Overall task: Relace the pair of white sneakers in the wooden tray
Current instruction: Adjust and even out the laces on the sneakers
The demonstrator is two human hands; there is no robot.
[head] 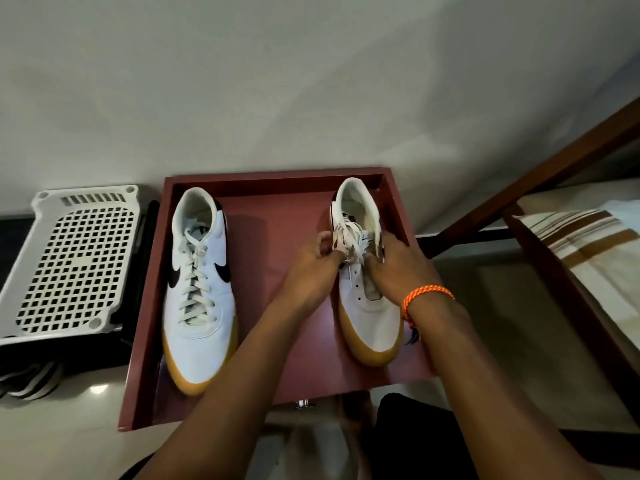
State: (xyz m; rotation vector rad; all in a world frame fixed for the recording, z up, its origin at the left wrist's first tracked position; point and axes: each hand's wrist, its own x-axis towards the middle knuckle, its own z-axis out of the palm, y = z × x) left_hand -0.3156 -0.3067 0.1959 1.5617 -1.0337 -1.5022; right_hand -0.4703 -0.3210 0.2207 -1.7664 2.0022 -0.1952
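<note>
Two white sneakers with tan soles stand in a reddish wooden tray (277,209), toes toward me. The left sneaker (201,289) is fully laced, with black swooshes on its sides. The right sneaker (367,306) has bare lower eyelets, and its white lace (349,237) is bunched up near the tongue. My left hand (311,271) pinches the lace at the shoe's left side. My right hand (398,268), with an orange cord bracelet on the wrist, grips the lace and the shoe's right side. The fingertips of both are partly hidden among the lace loops.
A white perforated plastic basket (72,265) lies left of the tray on a dark stand. A dark wooden bed frame (554,278) with striped bedding (588,244) runs along the right. A pale wall rises behind the tray, and pale floor lies in front.
</note>
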